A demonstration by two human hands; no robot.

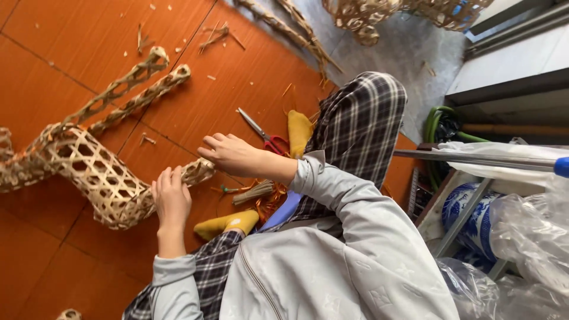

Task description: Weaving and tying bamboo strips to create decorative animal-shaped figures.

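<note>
Left hand (170, 198) clamps its grip around the woven bamboo frame (89, 169), pinning a leg end steady against the floor (53, 53). Right hand (228, 153) curls closed at the same leg's tip, at two o'clock from the left. The frame's body stretches off toward nine o'clock. Red-handled scissors (264, 133) lie just beyond, at one o'clock.
</note>
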